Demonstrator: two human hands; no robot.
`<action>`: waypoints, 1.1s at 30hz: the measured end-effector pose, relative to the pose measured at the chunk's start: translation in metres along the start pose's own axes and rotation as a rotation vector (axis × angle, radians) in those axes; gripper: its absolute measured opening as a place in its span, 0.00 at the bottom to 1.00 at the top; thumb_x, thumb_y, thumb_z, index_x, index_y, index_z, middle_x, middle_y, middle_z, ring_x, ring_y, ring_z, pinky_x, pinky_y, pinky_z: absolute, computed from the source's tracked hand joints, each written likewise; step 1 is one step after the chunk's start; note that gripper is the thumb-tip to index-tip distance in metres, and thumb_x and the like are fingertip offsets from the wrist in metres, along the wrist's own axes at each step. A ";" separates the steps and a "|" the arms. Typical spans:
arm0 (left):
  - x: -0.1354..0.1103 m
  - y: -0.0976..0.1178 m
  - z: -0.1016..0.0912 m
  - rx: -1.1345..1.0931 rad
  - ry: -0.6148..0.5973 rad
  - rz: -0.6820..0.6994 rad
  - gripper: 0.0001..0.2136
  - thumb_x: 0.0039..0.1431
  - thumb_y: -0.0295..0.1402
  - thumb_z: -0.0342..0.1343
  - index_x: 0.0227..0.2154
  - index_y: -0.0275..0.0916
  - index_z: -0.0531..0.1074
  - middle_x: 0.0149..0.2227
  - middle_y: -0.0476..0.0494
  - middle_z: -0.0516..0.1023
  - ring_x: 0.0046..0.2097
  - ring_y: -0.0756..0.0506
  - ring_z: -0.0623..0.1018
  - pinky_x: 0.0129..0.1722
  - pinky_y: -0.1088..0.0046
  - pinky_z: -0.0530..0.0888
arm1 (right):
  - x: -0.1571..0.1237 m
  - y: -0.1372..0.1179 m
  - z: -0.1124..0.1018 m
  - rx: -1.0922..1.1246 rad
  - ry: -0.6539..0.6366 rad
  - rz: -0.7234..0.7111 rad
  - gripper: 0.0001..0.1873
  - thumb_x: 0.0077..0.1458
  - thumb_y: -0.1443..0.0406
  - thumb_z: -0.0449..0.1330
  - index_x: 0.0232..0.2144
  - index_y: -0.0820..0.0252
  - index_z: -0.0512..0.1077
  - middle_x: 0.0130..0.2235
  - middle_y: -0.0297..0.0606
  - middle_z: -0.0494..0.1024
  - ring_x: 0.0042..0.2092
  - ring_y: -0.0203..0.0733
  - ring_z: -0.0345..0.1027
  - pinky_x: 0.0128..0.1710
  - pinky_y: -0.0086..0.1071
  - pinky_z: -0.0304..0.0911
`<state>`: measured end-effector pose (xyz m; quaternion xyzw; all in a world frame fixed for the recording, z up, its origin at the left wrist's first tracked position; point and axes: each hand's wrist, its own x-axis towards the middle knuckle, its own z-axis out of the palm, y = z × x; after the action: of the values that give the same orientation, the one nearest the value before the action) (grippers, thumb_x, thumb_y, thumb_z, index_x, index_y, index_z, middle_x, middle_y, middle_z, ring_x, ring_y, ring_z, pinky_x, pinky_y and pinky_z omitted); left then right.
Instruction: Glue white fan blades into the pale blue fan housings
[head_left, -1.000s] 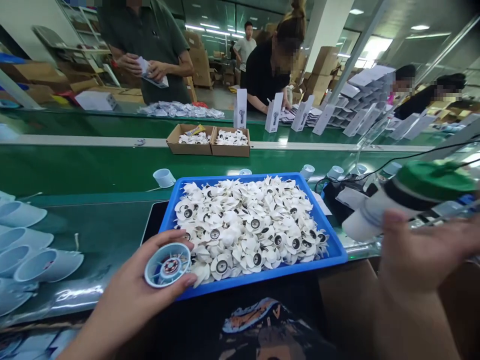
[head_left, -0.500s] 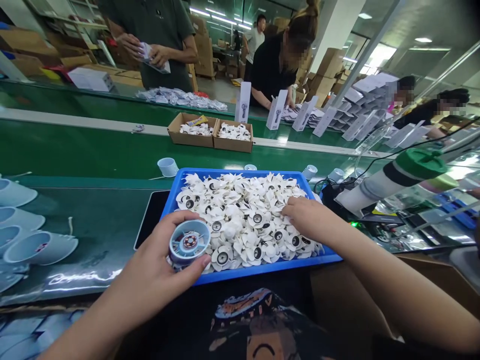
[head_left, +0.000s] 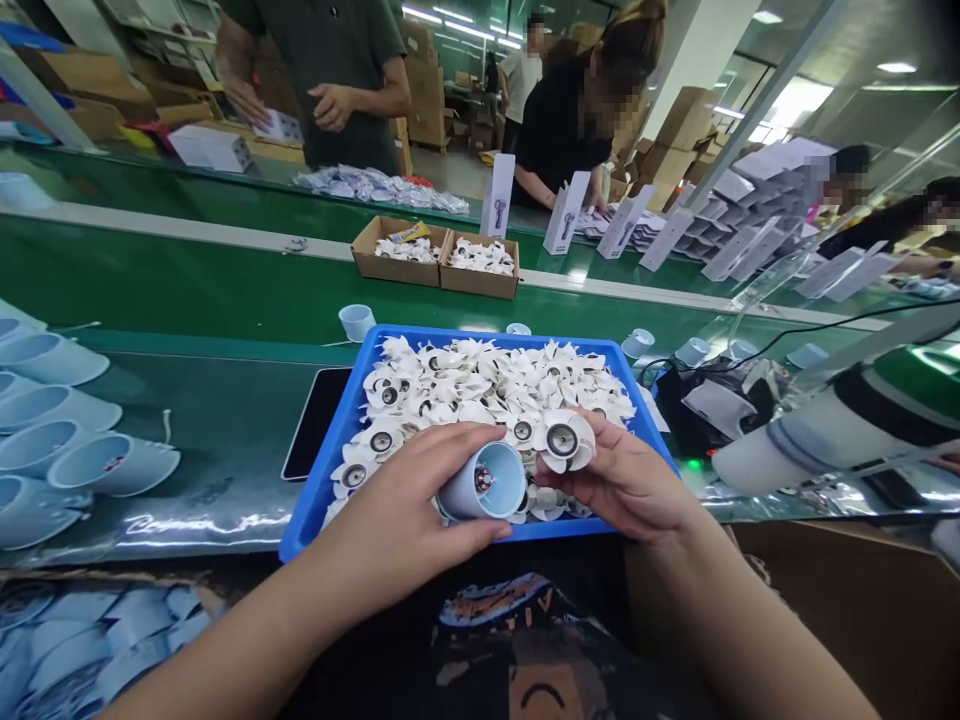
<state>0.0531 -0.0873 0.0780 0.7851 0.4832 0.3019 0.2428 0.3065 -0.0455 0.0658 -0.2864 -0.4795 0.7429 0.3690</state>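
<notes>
My left hand [head_left: 409, 510] is wrapped round a pale blue round fan housing [head_left: 484, 482], its open end tilted toward my right hand and a small motor visible inside. My right hand [head_left: 622, 480] pinches a white fan blade [head_left: 566, 438] with a dark hub, held just right of the housing and apart from it. Both hands hover over the near edge of a blue tray [head_left: 330, 455] heaped with several more white fan blades [head_left: 487, 385].
Pale blue housings [head_left: 67, 440] lie in a row at the left on the green belt. A dark phone [head_left: 319, 420] lies left of the tray. Two cardboard boxes [head_left: 439, 260] of blades sit further back. A tool with a green band [head_left: 847, 425] stands at the right. Other people work across the line.
My right hand lifted a white fan blade out of the tray and brought it toward me. My left hand turned the blue housing so its opening faces the blade.
</notes>
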 end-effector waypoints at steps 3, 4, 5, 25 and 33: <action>0.002 0.004 0.001 0.059 0.023 0.046 0.27 0.57 0.41 0.65 0.59 0.44 0.68 0.55 0.41 0.76 0.56 0.38 0.76 0.56 0.54 0.74 | 0.002 -0.007 0.009 -0.087 0.000 -0.062 0.16 0.57 0.57 0.72 0.45 0.50 0.75 0.41 0.32 0.74 0.39 0.32 0.70 0.42 0.25 0.67; 0.003 0.005 0.002 0.081 0.039 0.063 0.27 0.57 0.39 0.65 0.58 0.42 0.68 0.54 0.41 0.77 0.56 0.38 0.76 0.56 0.54 0.75 | 0.003 -0.009 0.013 -0.197 -0.002 -0.098 0.14 0.57 0.62 0.72 0.45 0.51 0.76 0.41 0.32 0.74 0.39 0.32 0.68 0.42 0.25 0.65; 0.002 0.006 0.005 0.105 0.057 0.085 0.26 0.56 0.38 0.66 0.57 0.41 0.69 0.53 0.40 0.78 0.55 0.38 0.77 0.55 0.54 0.75 | 0.004 -0.012 0.019 -0.363 -0.006 -0.147 0.13 0.57 0.66 0.71 0.44 0.51 0.78 0.41 0.33 0.73 0.40 0.33 0.67 0.43 0.26 0.63; 0.026 0.017 0.001 0.303 0.025 0.351 0.32 0.52 0.36 0.70 0.59 0.41 0.66 0.57 0.36 0.75 0.57 0.35 0.75 0.56 0.51 0.75 | -0.013 0.009 0.004 -0.834 0.152 -0.602 0.11 0.64 0.65 0.62 0.47 0.45 0.75 0.48 0.36 0.64 0.51 0.40 0.64 0.51 0.31 0.64; 0.192 -0.057 -0.049 0.509 0.025 -0.061 0.21 0.60 0.35 0.64 0.53 0.33 0.71 0.54 0.32 0.71 0.54 0.37 0.75 0.56 0.53 0.73 | -0.035 0.010 0.001 -0.852 0.288 -0.743 0.16 0.64 0.67 0.59 0.52 0.43 0.69 0.57 0.39 0.62 0.53 0.44 0.66 0.54 0.37 0.68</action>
<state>0.0508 0.1145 0.1204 0.8022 0.5701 0.1727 0.0406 0.3223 -0.0771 0.0599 -0.3203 -0.7494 0.2590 0.5183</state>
